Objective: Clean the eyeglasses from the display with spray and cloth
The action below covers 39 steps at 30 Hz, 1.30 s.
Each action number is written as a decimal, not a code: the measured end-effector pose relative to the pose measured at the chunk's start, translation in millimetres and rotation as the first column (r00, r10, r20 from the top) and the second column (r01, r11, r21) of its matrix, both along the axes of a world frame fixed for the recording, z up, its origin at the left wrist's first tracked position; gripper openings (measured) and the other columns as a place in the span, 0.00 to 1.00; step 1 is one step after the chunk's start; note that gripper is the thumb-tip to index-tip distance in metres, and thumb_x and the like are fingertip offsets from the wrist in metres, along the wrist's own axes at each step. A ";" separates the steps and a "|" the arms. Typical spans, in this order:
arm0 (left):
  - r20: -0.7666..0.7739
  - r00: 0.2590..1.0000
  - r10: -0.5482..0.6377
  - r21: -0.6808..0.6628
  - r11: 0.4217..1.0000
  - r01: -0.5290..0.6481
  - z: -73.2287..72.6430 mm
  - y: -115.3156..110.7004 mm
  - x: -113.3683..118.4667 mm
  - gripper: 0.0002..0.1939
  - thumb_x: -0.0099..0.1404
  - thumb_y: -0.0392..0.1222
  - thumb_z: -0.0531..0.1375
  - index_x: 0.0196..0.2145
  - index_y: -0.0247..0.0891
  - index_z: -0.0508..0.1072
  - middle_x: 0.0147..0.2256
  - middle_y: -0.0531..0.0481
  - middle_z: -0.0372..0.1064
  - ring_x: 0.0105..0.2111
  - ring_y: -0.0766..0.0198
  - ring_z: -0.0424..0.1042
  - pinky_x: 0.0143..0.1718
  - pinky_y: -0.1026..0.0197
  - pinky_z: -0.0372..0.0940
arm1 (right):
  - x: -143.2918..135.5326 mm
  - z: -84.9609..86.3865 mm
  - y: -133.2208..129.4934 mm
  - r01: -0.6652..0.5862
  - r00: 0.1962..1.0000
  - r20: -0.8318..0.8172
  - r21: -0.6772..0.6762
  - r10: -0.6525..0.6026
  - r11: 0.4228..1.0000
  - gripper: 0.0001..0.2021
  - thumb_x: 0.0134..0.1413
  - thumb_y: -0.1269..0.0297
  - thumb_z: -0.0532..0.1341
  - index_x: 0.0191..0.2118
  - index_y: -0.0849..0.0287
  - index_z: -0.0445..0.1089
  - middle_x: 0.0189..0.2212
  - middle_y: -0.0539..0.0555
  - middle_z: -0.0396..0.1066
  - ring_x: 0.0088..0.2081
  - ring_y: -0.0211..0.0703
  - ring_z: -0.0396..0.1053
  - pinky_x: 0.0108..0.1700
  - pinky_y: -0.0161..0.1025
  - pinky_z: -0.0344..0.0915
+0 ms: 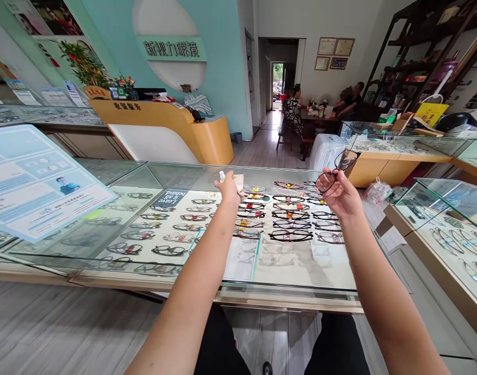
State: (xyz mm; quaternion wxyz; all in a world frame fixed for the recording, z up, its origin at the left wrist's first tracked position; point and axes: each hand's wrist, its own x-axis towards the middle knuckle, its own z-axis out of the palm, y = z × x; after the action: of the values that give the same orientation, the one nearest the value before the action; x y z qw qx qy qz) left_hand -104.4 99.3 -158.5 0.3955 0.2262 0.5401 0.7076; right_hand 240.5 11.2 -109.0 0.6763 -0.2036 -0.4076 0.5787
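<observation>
My left hand [229, 188] reaches over the glass showcase [179, 276], fingers closed on a pale crumpled cloth [239, 182]. A small white item [221, 175] pokes up beside its fingers; what it is I cannot make out. Raised at the right, my right hand [345, 198] grips a pair of dark, thin-framed eyeglasses [326, 182] by one side, the other lens tilted up and away. Beneath and between both hands lie rows of eyeglasses [291, 214], several with coloured tags on the lenses. The fingertips of my left hand are partly hidden by the cloth.
A blue-and-white printed board [38, 182] stands at the left on the showcase. Another glass showcase [449, 224] is close on the right. Beyond are a yellow-fronted counter [212, 140], a wrapped suitcase [327, 151] and two people seated at a table [320, 120].
</observation>
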 end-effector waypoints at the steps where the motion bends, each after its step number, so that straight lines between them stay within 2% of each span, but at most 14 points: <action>1: 0.039 0.999 0.025 -0.045 0.999 -0.023 -0.4 0.5 -0.4 0.41 0.70 0.51 0.63 0.73 0.43 0.49 0.45 0.46 0.68 0.27 0.62 0.70 0.24 0.60 0.62 | -0.3 0.0 -0.2 -0.003 1.000 0.001 -0.002 0.003 1.000 0.10 0.53 0.52 0.78 0.35 0.45 0.81 0.46 0.47 0.86 0.45 0.44 0.81 0.51 0.43 0.81; 4: 0.129 0.989 0.077 -0.136 0.989 -0.060 1.2 -0.1 -0.1 0.34 0.68 0.50 0.65 0.66 0.43 0.57 0.41 0.51 0.67 0.24 0.66 0.66 0.22 0.63 0.58 | -0.8 -0.7 -0.2 -0.024 1.000 -0.005 -0.005 0.024 1.000 0.10 0.52 0.52 0.79 0.36 0.46 0.81 0.46 0.46 0.85 0.43 0.42 0.80 0.49 0.41 0.81; 8: 0.169 0.977 0.126 -0.140 0.985 -0.103 7.0 -2.6 0.7 0.30 0.66 0.47 0.67 0.60 0.44 0.60 0.39 0.53 0.67 0.25 0.66 0.68 0.22 0.65 0.60 | -0.4 -2.5 1.0 -0.041 0.999 -0.010 -0.013 0.041 0.999 0.11 0.52 0.52 0.79 0.36 0.46 0.81 0.45 0.46 0.85 0.42 0.41 0.79 0.48 0.40 0.80; 12: 0.144 0.971 0.190 -0.014 0.982 -0.190 14.7 -5.2 4.2 0.28 0.65 0.39 0.66 0.58 0.45 0.59 0.44 0.53 0.71 0.35 0.68 0.75 0.32 0.67 0.68 | -0.6 -3.2 1.7 -0.006 1.000 0.025 -0.018 0.006 1.000 0.12 0.53 0.50 0.78 0.36 0.46 0.79 0.47 0.48 0.85 0.43 0.45 0.79 0.48 0.45 0.80; 15: 0.098 0.971 0.216 0.156 0.961 -0.229 20.2 -9.4 10.4 0.30 0.62 0.34 0.67 0.57 0.45 0.59 0.45 0.51 0.75 0.42 0.67 0.79 0.41 0.67 0.71 | -2.0 -2.4 1.0 -0.008 1.000 0.017 -0.023 0.009 1.000 0.14 0.50 0.49 0.80 0.36 0.46 0.79 0.46 0.47 0.85 0.41 0.44 0.78 0.44 0.43 0.79; 17: 0.065 0.979 0.192 0.256 0.945 -0.202 23.3 -13.7 16.6 0.26 0.65 0.37 0.66 0.56 0.43 0.60 0.41 0.50 0.77 0.43 0.63 0.81 0.43 0.64 0.72 | -3.1 -1.6 0.1 -0.025 1.000 0.007 -0.029 0.025 0.999 0.14 0.49 0.50 0.80 0.36 0.46 0.79 0.45 0.46 0.85 0.41 0.42 0.78 0.42 0.41 0.78; 20: 0.010 0.992 0.128 0.314 0.941 -0.125 26.6 -21.5 28.7 0.19 0.68 0.44 0.66 0.52 0.41 0.64 0.35 0.50 0.77 0.37 0.61 0.81 0.40 0.62 0.72 | -4.6 -0.9 -0.9 -0.033 0.999 0.015 -0.035 0.034 0.999 0.14 0.49 0.51 0.80 0.36 0.47 0.78 0.45 0.47 0.85 0.40 0.43 0.77 0.41 0.41 0.77; 25: -0.178 0.984 -0.003 0.393 0.916 0.074 27.2 -35.1 51.8 0.22 0.65 0.56 0.72 0.47 0.40 0.76 0.28 0.53 0.73 0.28 0.65 0.75 0.32 0.64 0.68 | -6.5 0.1 -1.4 -0.039 0.998 0.039 -0.029 0.040 0.999 0.15 0.48 0.50 0.80 0.36 0.47 0.78 0.45 0.47 0.84 0.40 0.42 0.76 0.40 0.40 0.76; 28: -0.268 0.960 -0.080 0.380 0.907 0.181 27.2 -43.8 62.2 0.22 0.64 0.58 0.74 0.47 0.40 0.80 0.26 0.54 0.70 0.25 0.67 0.69 0.28 0.65 0.64 | -7.5 1.3 -1.9 -0.048 0.998 0.030 -0.031 0.049 0.998 0.17 0.46 0.51 0.82 0.36 0.47 0.78 0.44 0.47 0.84 0.39 0.41 0.76 0.39 0.38 0.76; 32: -0.326 0.939 -0.107 0.348 0.910 0.225 32.6 -54.9 69.8 0.22 0.62 0.57 0.75 0.46 0.40 0.84 0.26 0.54 0.67 0.23 0.69 0.62 0.24 0.64 0.58 | -8.2 1.1 -2.0 -0.034 0.997 0.073 -0.035 0.037 0.999 0.17 0.48 0.49 0.81 0.36 0.47 0.77 0.45 0.48 0.84 0.40 0.44 0.76 0.42 0.41 0.77; 36: -0.319 0.938 -0.134 0.353 0.902 0.248 38.6 -60.4 72.6 0.25 0.59 0.61 0.77 0.44 0.40 0.86 0.21 0.58 0.56 0.21 0.70 0.55 0.22 0.63 0.53 | -8.3 -1.6 -0.7 -0.043 0.995 0.086 -0.029 0.046 0.999 0.16 0.50 0.49 0.80 0.37 0.48 0.76 0.46 0.48 0.84 0.42 0.44 0.77 0.45 0.43 0.76; 39: -0.273 0.943 -0.188 0.346 0.896 0.279 40.5 -59.9 72.5 0.28 0.57 0.66 0.76 0.41 0.39 0.85 0.21 0.58 0.53 0.21 0.71 0.52 0.21 0.63 0.51 | -8.5 -3.2 0.1 -0.046 0.995 0.089 -0.034 0.049 0.998 0.16 0.50 0.49 0.79 0.37 0.48 0.76 0.46 0.48 0.84 0.42 0.44 0.77 0.45 0.43 0.77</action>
State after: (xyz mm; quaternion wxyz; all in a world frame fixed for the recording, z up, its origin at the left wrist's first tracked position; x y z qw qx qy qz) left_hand -31.9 39.4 -118.0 0.3609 0.4432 0.4037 0.7144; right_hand 232.0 11.3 -112.2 0.6400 -0.2302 -0.4331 0.5915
